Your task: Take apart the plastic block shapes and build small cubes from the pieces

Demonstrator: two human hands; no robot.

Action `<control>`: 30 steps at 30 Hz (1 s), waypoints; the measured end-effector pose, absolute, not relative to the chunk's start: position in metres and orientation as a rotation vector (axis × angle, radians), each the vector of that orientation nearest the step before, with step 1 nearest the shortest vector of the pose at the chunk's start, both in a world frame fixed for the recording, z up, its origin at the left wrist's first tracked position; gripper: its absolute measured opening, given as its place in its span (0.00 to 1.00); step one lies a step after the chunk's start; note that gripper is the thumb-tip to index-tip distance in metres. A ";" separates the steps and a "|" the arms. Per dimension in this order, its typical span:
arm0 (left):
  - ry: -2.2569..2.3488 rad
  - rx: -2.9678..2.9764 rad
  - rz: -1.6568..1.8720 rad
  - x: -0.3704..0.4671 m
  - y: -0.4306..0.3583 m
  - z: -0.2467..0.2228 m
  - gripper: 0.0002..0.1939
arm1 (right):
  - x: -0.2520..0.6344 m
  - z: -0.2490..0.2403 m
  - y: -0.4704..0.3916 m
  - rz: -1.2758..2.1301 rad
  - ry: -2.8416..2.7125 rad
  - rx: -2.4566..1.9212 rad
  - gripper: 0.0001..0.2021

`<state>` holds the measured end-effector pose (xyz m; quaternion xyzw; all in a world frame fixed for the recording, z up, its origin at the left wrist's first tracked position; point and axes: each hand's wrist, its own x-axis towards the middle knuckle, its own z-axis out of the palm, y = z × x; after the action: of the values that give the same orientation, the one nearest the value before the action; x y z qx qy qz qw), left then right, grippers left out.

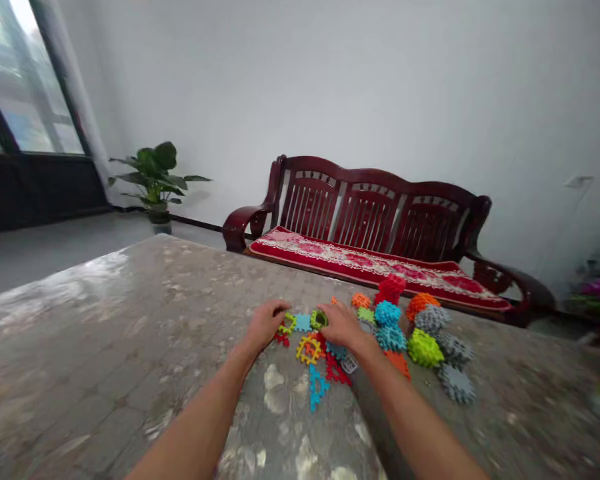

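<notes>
Your left hand lies palm down on the table, fingers bent over a yellow-green toothed plastic tile; whether they pinch it or only rest on it cannot be told. Your right hand is just beside it, its fingertips curled at a green tile, and the grip there is hidden too. The two hands are near each other but not touching.

Nearest you, on the mottled stone-look tabletop, lie a blue tile and a red tile, with a yellow-and-orange tile just beyond them, between your wrists. To the right of your right hand sit stacked clumps of the same toothed pieces: a lime clump, grey clumps, teal ones, an orange one and a red stack at the far edge.

Past the table stands a dark red wooden bench with a red patterned cushion, against a pale wall. Left of it is a potted plant near a large window.
</notes>
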<state>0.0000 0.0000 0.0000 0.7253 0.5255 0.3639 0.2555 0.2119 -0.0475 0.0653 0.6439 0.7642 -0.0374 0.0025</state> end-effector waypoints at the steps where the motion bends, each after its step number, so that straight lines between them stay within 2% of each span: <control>1: 1.425 1.969 0.996 0.000 0.000 0.000 0.17 | 0.210 0.065 -0.047 -0.109 2.388 2.034 0.23; 9: 1.420 1.935 0.987 0.001 0.002 -0.003 0.16 | 0.205 0.064 -0.046 -0.064 2.377 2.030 0.22; 20: 1.407 1.956 1.010 -0.001 0.002 -0.003 0.15 | 0.210 0.064 -0.043 -0.045 2.409 2.046 0.32; 27: 1.424 1.921 0.989 0.000 0.004 -0.005 0.15 | 0.270 0.077 -0.035 0.049 2.379 2.288 0.35; 30: 1.419 1.922 1.002 0.000 0.004 -0.006 0.15 | 0.298 0.080 -0.032 0.093 2.293 2.299 0.34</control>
<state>0.0000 0.0043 -0.0060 0.7140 0.5271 0.3722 0.2717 0.2985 -0.0320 0.0798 0.7068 0.7048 0.0286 -0.0534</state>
